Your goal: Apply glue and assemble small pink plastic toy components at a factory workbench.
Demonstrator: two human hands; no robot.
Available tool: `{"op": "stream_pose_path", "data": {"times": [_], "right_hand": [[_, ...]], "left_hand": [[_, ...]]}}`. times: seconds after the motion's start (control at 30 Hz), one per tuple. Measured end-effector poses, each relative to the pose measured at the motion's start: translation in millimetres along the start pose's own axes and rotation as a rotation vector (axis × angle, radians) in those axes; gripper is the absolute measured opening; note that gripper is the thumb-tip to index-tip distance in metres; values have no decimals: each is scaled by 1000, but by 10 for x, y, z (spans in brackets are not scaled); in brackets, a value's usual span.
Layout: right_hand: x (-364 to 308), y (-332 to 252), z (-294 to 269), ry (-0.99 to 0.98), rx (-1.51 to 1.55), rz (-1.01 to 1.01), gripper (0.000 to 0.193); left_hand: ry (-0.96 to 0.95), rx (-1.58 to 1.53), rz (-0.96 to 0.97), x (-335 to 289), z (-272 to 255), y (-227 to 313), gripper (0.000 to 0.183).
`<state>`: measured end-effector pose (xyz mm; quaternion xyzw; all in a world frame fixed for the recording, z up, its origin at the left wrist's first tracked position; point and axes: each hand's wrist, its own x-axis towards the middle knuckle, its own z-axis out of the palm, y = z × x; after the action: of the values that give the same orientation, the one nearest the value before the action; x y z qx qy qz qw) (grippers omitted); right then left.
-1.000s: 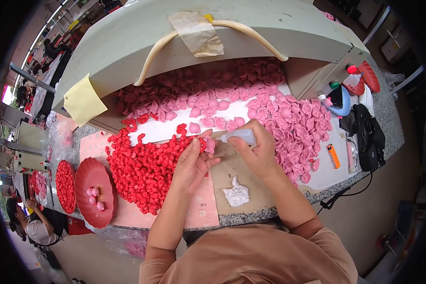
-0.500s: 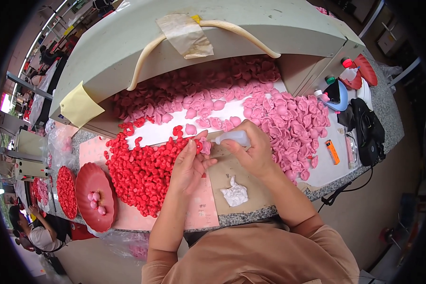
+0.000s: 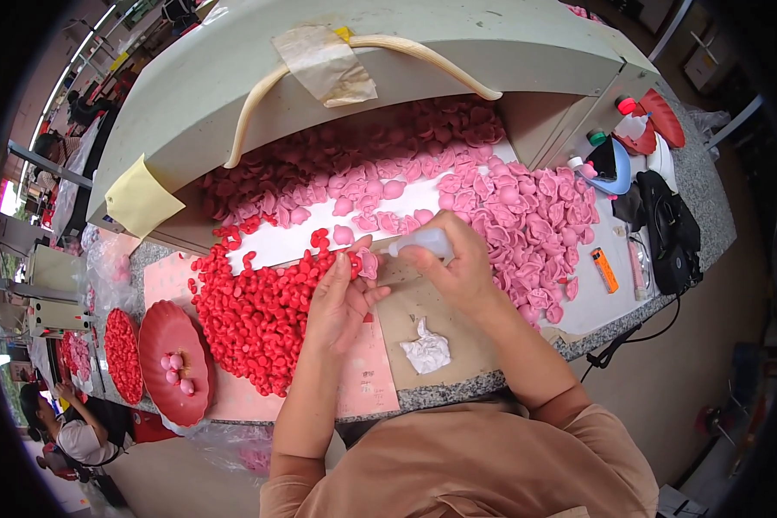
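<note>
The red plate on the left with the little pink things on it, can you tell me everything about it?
The red plate is round, smooth and shiny, looking like plastic or lacquer. It lies tilted over the front edge of the stone-topped table, left of the big heap of red pieces. A few small pink buds sit clustered near its middle. Neither hand touches it; the left hand works further right.

The right hand (image 3: pixel 457 259) hides most of the small squeeze bottle (image 3: pixel 419 245); its nozzle tip is too small to tell.
</note>
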<state>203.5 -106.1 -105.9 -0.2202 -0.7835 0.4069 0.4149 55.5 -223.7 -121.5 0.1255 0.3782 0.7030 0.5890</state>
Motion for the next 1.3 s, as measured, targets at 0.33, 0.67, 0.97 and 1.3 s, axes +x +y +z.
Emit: {"op": "stream_pose_path", "data": {"times": [0.33,0.67,0.97,1.3], "right_hand": [[-37,83,59,-198,252,241,25],[-375,-46,-117,-124,-116,105,26],[-1200,392,-1928,219,-1062,346,19],[-392,-143,-819,115,-189,324,19]], "left_hand": [[-44,-214,244,6,-297,391,46],[-54,-470,318,-59,-588,493,45],[-151,-502,287,-18,-352,468,43],[11,-420,286,-94,-362,476,38]]}}
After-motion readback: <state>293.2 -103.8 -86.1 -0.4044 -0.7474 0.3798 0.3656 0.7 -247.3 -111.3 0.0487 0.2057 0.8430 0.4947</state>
